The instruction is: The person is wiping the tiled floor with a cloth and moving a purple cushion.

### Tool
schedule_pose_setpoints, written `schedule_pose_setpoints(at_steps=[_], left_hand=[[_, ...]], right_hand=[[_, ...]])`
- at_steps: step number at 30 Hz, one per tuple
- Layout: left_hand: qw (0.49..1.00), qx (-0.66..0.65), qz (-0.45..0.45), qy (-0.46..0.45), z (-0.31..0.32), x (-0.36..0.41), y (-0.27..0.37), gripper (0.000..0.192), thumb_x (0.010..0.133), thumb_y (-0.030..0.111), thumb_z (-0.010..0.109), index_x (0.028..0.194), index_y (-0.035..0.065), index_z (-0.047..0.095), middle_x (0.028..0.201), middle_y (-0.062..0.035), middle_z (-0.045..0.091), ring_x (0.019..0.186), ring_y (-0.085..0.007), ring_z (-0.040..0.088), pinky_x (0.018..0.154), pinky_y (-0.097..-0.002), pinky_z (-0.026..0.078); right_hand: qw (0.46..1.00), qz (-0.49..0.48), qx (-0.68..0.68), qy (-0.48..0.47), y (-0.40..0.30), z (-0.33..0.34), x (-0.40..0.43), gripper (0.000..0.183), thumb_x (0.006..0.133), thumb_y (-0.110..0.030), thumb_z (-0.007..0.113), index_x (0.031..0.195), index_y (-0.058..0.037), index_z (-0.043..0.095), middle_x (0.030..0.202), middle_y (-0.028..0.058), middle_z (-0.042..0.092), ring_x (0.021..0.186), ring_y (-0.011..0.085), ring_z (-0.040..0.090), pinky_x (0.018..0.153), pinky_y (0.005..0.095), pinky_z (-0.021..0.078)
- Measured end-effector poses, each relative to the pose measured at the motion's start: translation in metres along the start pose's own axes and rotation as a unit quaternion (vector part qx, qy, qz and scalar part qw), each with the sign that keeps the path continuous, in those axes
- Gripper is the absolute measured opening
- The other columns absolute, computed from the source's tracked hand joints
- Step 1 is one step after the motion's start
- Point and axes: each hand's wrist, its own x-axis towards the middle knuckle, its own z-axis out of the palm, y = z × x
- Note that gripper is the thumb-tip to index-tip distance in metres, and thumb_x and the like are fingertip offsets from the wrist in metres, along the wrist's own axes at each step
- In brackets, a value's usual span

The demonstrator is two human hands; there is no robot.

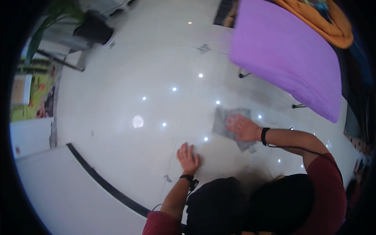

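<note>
On the glossy white tiled floor (pixel 129 79), a grey cloth (pixel 221 124) lies spread out and creased. My right hand (pixel 242 127) rests palm down on top of it, fingers apart and slightly blurred, covering its middle. Left of the cloth, my left hand (pixel 188 158) is planted on the bare tile with its fingers apart, holding nothing. Black bands with cables circle both my wrists. My dark-clad knees (pixel 217 202) are just behind the hands.
A purple-covered piece of furniture (pixel 285 55) on thin dark legs stands at upper right, with orange fabric (pixel 340 32) beyond it. At lower left is a white panel (pixel 73 188) edged by a black strip (pixel 108 182). A potted plant (pixel 94 29) stands at upper left.
</note>
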Motion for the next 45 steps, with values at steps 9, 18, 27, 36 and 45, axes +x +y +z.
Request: schedule_pose_setpoints(at_steps=[9, 18, 27, 36, 45], left_hand=[[0.925, 0.066, -0.301, 0.221, -0.037, -0.068, -0.130, 0.065, 0.092, 0.020, 0.058, 0.153, 0.0025, 0.043, 0.158, -0.0206, 0.044, 0.146, -0.0399, 0.039, 0.121, -0.0554, 0.023], [0.827, 0.118, -0.527, 0.157, -0.037, -0.066, -0.132, 0.066, 0.093, 0.031, 0.057, 0.152, 0.0046, 0.043, 0.163, -0.0192, 0.035, 0.152, -0.0363, 0.029, 0.121, -0.0629, 0.015], [0.850, 0.076, -0.498, 0.155, -0.029, -0.080, -0.129, 0.069, 0.091, 0.030, 0.060, 0.152, 0.0040, 0.043, 0.164, -0.0215, 0.032, 0.155, -0.0390, 0.022, 0.122, -0.0657, 0.010], [0.845, 0.071, -0.503, 0.166, -0.031, -0.081, -0.130, 0.070, 0.089, 0.031, 0.060, 0.151, 0.0027, 0.043, 0.164, -0.0227, 0.030, 0.154, -0.0404, 0.022, 0.122, -0.0665, 0.009], [0.851, 0.092, -0.502, 0.125, -0.028, -0.085, -0.134, 0.073, 0.091, 0.034, 0.059, 0.151, -0.0016, 0.041, 0.163, -0.0257, 0.029, 0.155, -0.0425, 0.020, 0.123, -0.0653, 0.007]], right_hand=[[0.995, -0.069, -0.030, -0.061, -0.026, -0.022, 0.152, 0.077, 0.101, -0.050, 0.055, 0.164, -0.0128, 0.028, 0.172, 0.0125, 0.019, 0.160, 0.0337, 0.012, 0.129, 0.0516, 0.0085], [0.953, 0.261, -0.027, 0.149, -0.065, 0.022, 0.213, 0.075, 0.101, -0.037, 0.058, 0.161, -0.0025, 0.028, 0.168, 0.0266, 0.020, 0.156, 0.0477, 0.014, 0.124, 0.0635, 0.0108], [0.919, -0.293, -0.075, -0.253, -0.151, 0.004, 0.223, 0.079, 0.098, -0.045, 0.062, 0.163, -0.0129, 0.030, 0.169, 0.0156, 0.028, 0.155, 0.0356, 0.027, 0.127, 0.0522, 0.0184], [0.990, 0.128, -0.064, 0.014, 0.000, -0.030, 0.447, 0.080, 0.102, -0.038, 0.055, 0.163, -0.0012, 0.018, 0.171, 0.0240, 0.014, 0.157, 0.0443, 0.014, 0.126, 0.0589, 0.0134], [0.942, -0.321, 0.024, -0.098, -0.037, -0.012, 0.373, 0.070, 0.091, -0.026, 0.057, 0.154, 0.0003, 0.039, 0.155, 0.0244, 0.043, 0.147, 0.0423, 0.037, 0.124, 0.0562, 0.0223]])
